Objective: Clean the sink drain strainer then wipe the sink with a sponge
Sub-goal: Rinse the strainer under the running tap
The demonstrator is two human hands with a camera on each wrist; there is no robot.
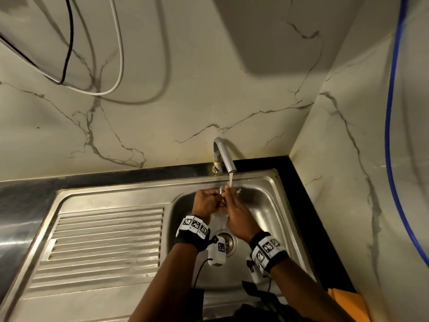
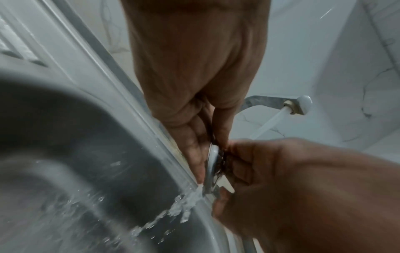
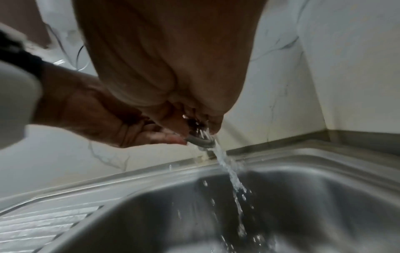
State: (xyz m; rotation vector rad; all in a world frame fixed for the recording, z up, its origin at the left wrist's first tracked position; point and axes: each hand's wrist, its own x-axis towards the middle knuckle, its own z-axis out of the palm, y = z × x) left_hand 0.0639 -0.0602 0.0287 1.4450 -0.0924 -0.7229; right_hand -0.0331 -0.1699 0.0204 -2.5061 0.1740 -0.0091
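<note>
We see the steel sink (image 1: 274,205) filling the lower half of the head view, its ribbed drainboard (image 1: 104,242) at lower left and the open drain hole (image 1: 228,242) near the bottom centre, between our two wrists. The tap (image 1: 224,156) stands at the centre of the frame and pours a thin stream (image 1: 231,180) onto our hands.

The drain strainer (image 2: 213,164) is out of the drain and held up under that stream, at the back of the basin.

Risks, as we judge them: the strainer is wet and thin-rimmed, so it could slip and drop into the basin; dark debris (image 2: 221,154) clinging to it may wash straight down the unguarded drain; and water deflecting off the rim could splash onto the counter.

Our left hand (image 1: 206,202) sits just left of centre, fingers curled round the strainer's edge. Our right hand (image 1: 236,212) reaches in from lower right, fingertips (image 3: 213,126) bunched and pinching at the strainer's inner face, apparently rubbing it. The two hands touch around it.
</note>
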